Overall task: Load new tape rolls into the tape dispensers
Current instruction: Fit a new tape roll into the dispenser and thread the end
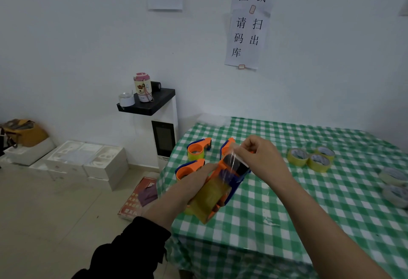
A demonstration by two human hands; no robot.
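Observation:
My left hand (196, 179) grips an orange and blue tape dispenser (223, 188) with a yellowish tape roll (206, 199) in it, held above the table's near left corner. My right hand (258, 157) pinches the clear tape end (231, 161), pulled up over the dispenser's front. Three more orange dispensers lie on the green checked tablecloth (287, 201): one loaded (198, 149), one (187, 168) partly behind my left hand, one (227, 144) behind the held dispenser. Three yellowish tape rolls (311, 159) sit to the right.
Pale tape rolls (395, 184) lie at the table's right edge. Left of the table stands a white appliance (164, 133) with a black shelf holding a bottle and cups. White boxes (86, 159) and a red book (138, 197) are on the floor.

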